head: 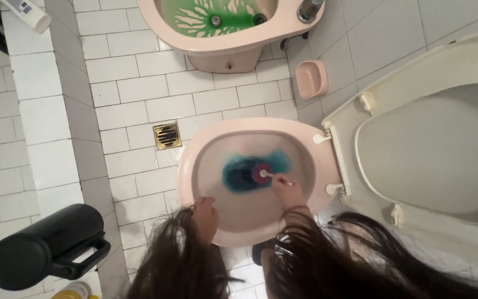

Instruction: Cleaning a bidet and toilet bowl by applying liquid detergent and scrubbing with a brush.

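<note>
Near the lower middle of the frame, the right hand (pixel 287 191) was closed around the thin pale handle of a toilet brush (pixel 266 174), whose round pink head sat in the blue-tinted water at the centre of the pink toilet bowl (pixel 195 171). The left hand (pixel 206 213) rested on the bowl's smooth glazed front rim, fingers curled over its edge; how tightly it pressed could not be told. Long dark hair (pixel 316 260) hung loose across the bottom of the frame, partly covering both wrists. The cream plastic toilet seat and lid (pixel 427 144) stood raised at the right, hinged at the bowl's back edge. On the white square-tiled floor (pixel 139 83), a small brass drain grate (pixel 167 135) lay just left of the bowl. In the upper middle sat a pink bidet (pixel 233 39) streaked inside with green liquid, with a pink rounded soap dish (pixel 311 78) on the wall beside it. A matt black cylindrical jug with a handle (pixel 40 246) lay at the lower left.
</note>
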